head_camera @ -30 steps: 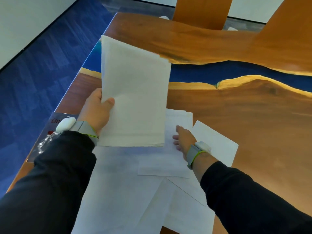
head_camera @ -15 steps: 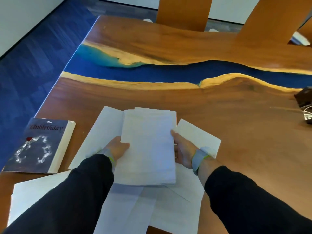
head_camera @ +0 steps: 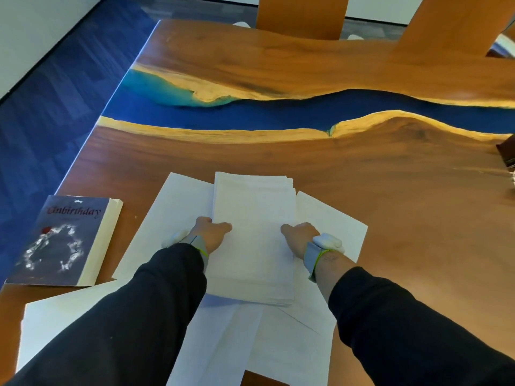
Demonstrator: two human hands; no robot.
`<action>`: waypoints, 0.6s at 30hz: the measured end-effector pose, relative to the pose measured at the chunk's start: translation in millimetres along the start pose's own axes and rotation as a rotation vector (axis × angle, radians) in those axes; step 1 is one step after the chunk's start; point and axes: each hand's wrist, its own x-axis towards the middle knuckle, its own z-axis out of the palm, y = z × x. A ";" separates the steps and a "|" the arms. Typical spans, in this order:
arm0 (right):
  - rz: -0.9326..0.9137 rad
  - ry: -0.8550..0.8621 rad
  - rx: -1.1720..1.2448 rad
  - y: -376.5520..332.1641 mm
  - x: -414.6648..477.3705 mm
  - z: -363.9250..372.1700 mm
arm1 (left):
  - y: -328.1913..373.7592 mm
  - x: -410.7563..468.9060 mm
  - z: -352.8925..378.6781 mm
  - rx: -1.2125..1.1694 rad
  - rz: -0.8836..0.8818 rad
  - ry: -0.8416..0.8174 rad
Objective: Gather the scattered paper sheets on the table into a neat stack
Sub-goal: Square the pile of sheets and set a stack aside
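Observation:
A stack of white paper sheets lies flat in front of me, its far edges slightly uneven. My left hand grips its left edge, thumb on top. My right hand grips its right edge the same way. Under the stack lie loose sheets: one at the left, one at the right, several overlapping ones near me, and one at the near left partly under my sleeve.
A dark paperback book lies left of the papers near the table's left edge. The wooden table has a blue resin strip across its middle. A dark object sits at the right edge. Chair backs stand behind.
The stack, held upright in my left hand a second ago, has come down flat onto the loose sheets. My right hand moved from the sheets below onto the stack's right edge.

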 end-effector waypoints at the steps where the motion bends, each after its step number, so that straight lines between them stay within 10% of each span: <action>1: -0.004 -0.009 -0.006 0.0 -0.2 -0.9 | 1.8 -0.6 2.7 -0.005 -0.004 0.006; 18: 0.100 -0.089 0.190 -2.9 5.4 9.1 | 26.1 1.7 22.6 0.129 -0.153 0.112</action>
